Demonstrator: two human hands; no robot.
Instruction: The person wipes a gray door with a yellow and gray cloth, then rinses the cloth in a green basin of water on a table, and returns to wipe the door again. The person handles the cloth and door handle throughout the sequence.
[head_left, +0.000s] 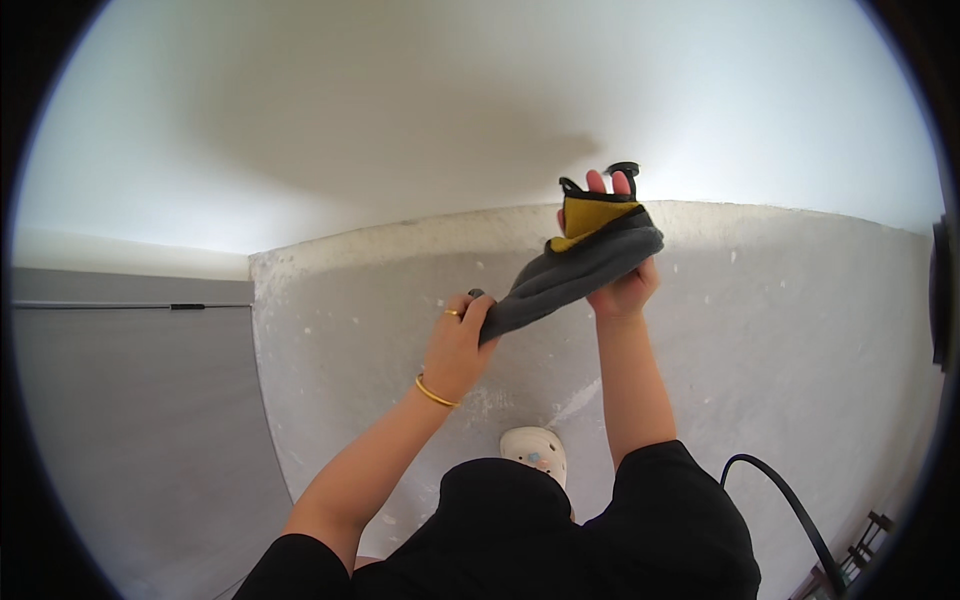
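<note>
A towel-like cloth (574, 274), grey on one face and yellow on the other with black edging, stretches diagonally between my hands. My left hand (459, 341) grips its bunched lower end. At the upper end my right hand (626, 289) holds it from behind, mostly covered, with two fingertips showing above the black edge. A small black loop (568, 184) stands up at the cloth's top corner. Right beside the fingertips is a black hook-like piece (624, 168) with a rounded top; whether it touches the cloth or is fixed to the wall I cannot tell.
A white wall (375, 112) rises ahead of me above a worn grey concrete floor (375, 300). To the left lies a grey panel (135, 390) with a dark slit. A black curved cable or strap (787, 495) arcs at right, near dark furniture (862, 544). My white clog (534, 450) shows below.
</note>
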